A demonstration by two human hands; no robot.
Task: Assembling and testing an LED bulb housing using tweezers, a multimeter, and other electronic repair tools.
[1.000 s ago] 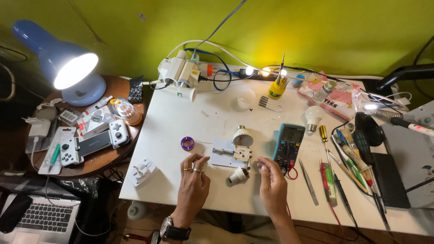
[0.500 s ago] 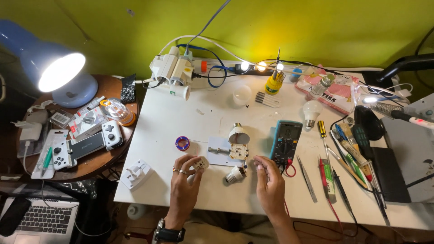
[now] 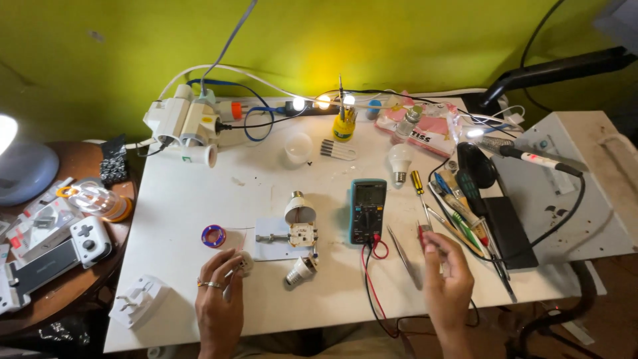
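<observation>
Over a white tabletop (image 3: 199, 199), left hand (image 3: 219, 292) pinches a small white bulb part (image 3: 244, 263); right hand (image 3: 446, 272) clamps a red-handled tool (image 3: 423, 234), steadying both for close work.

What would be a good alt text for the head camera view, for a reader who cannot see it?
Two bare hands work over a white table of bulb parts: the left hand pinches a small white round part, the right hand lifts a thin red-tipped tool. Between them lie a teal multimeter, a bulb base and tweezers.
</observation>
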